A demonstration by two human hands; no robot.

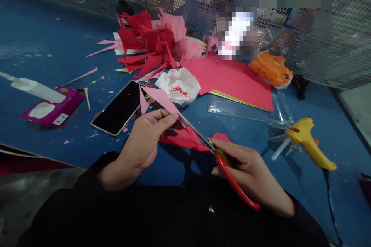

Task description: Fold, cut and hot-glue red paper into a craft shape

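Observation:
My left hand (pixel 142 144) pinches a pink piece of paper (pixel 160 98) between thumb and fingers. The paper has a long pointed shape and rises toward the upper left. My right hand (pixel 249 166) grips a pair of red-handled scissors (pixel 236 185), its fingers closed around the handles. The scissors' blades reach up and left to the paper at my left fingertips; whether they are cutting cannot be made out. Folded red paper (pixel 185 139) lies on the table just beyond the blades. A black-screened phone (pixel 118 110) rests beside my left hand.
A white paper bowl (pixel 189 81) holds small red scraps. Red sheets (pixel 232 79) lie behind it, near a heap of cut red paper (pixel 145 34). A yellow glue gun (pixel 307 135) with a cord is at right. Left are a purple extension socket (pixel 72 100) and white plug (pixel 40 89).

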